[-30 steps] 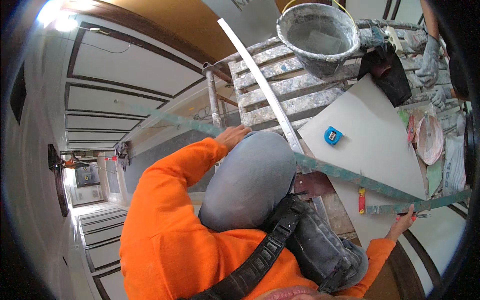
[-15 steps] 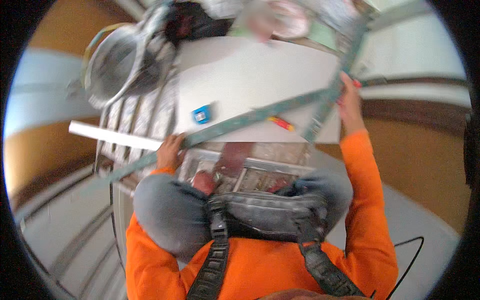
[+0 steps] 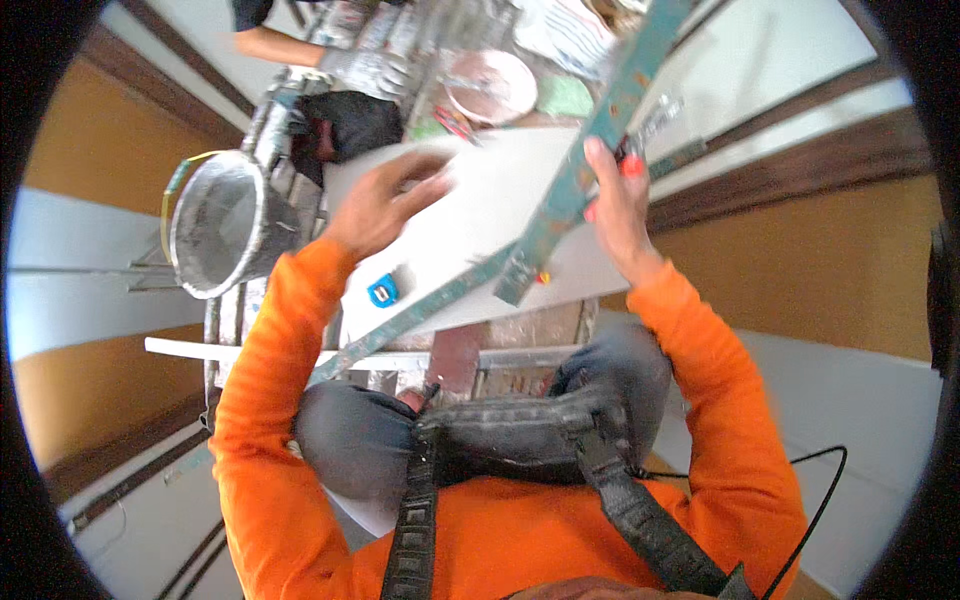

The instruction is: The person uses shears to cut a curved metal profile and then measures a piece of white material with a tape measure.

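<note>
My right hand grips a worn green metal bar, thumb along its face. Red handles of a tool, its kind unclear, also show in that hand. A second, longer green bar passes behind the first and slants down left across a white board. Above the board's left part hovers my left hand, empty, fingers apart and slightly blurred. Below it lies a blue tape measure. Only the tip of a red-and-yellow tool peeks out beside the held bar.
A grey-smeared bucket stands at left, a white strip below it. At the far side are a co-worker's gloved hand, a black cloth, a white basin and red-handled pliers. Slats support the board.
My left hand has let go of the long green bar and risen over the board. My right hand has moved left with its bar. The co-worker's hand has come into view.
</note>
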`<action>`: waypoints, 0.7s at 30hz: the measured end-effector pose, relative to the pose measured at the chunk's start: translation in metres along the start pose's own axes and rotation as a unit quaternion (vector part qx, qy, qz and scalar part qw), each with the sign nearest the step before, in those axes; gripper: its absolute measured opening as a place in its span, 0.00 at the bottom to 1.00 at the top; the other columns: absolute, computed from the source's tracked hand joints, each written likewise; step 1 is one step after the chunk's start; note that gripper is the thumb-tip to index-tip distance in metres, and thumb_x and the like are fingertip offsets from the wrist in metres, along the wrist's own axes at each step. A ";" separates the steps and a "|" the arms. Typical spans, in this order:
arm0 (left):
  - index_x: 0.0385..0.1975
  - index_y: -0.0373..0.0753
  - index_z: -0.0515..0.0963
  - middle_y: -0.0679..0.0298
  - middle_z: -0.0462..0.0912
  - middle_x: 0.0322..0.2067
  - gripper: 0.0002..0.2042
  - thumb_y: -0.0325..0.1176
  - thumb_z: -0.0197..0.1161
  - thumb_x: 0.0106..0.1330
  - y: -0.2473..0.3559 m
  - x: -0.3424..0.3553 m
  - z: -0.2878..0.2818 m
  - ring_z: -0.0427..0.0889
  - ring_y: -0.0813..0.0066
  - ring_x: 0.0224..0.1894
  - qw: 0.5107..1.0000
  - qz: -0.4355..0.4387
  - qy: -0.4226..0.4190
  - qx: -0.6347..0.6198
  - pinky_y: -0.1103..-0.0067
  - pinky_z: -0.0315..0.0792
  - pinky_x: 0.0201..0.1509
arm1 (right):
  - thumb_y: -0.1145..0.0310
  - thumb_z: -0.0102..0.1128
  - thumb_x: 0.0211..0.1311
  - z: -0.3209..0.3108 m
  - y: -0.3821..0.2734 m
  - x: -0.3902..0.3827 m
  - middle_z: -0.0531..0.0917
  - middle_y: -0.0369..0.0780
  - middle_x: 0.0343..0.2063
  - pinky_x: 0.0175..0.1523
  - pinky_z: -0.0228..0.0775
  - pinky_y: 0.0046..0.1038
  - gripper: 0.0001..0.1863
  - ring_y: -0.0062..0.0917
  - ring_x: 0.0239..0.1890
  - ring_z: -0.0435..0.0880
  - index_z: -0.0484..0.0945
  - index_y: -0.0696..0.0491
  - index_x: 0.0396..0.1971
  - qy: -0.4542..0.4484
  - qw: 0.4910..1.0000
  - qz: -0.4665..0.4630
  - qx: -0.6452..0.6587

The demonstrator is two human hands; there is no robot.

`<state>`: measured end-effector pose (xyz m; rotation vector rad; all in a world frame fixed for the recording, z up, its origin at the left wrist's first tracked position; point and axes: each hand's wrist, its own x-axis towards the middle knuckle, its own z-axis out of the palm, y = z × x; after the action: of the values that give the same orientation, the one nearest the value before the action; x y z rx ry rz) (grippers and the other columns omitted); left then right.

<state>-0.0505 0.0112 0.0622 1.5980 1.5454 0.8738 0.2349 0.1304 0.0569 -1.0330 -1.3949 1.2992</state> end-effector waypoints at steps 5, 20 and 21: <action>0.72 0.36 0.64 0.57 0.74 0.63 0.36 0.58 0.55 0.74 0.094 0.039 0.015 0.72 0.66 0.65 0.956 0.093 0.083 -0.264 0.72 0.64 0.69 | 0.71 0.66 0.65 0.037 -0.045 -0.031 0.82 0.39 0.44 0.52 0.76 0.27 0.23 0.21 0.47 0.82 0.71 0.57 0.57 -0.190 0.978 -0.080 -0.012; 0.42 0.35 0.69 0.57 0.72 0.30 0.33 0.65 0.35 0.76 -0.029 -0.089 -0.186 0.71 0.64 0.30 0.665 0.118 0.533 -0.509 0.66 0.72 0.34 | 0.66 0.62 0.68 0.072 -0.059 -0.057 0.85 0.43 0.30 0.45 0.75 0.27 0.10 0.23 0.36 0.83 0.83 0.55 0.44 -0.422 0.901 -0.016 -0.104; 0.41 0.35 0.68 0.58 0.70 0.30 0.33 0.65 0.34 0.77 -0.020 -0.092 -0.183 0.70 0.64 0.30 0.649 0.106 0.552 -0.512 0.67 0.71 0.34 | 0.65 0.62 0.68 0.066 -0.050 -0.063 0.85 0.44 0.29 0.45 0.75 0.28 0.11 0.25 0.35 0.83 0.82 0.56 0.44 -0.451 0.883 0.004 -0.132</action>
<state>-0.2231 -0.0718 0.1378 0.2573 0.9952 2.5634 0.1839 0.0512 0.1016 -0.5827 -2.3102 1.7292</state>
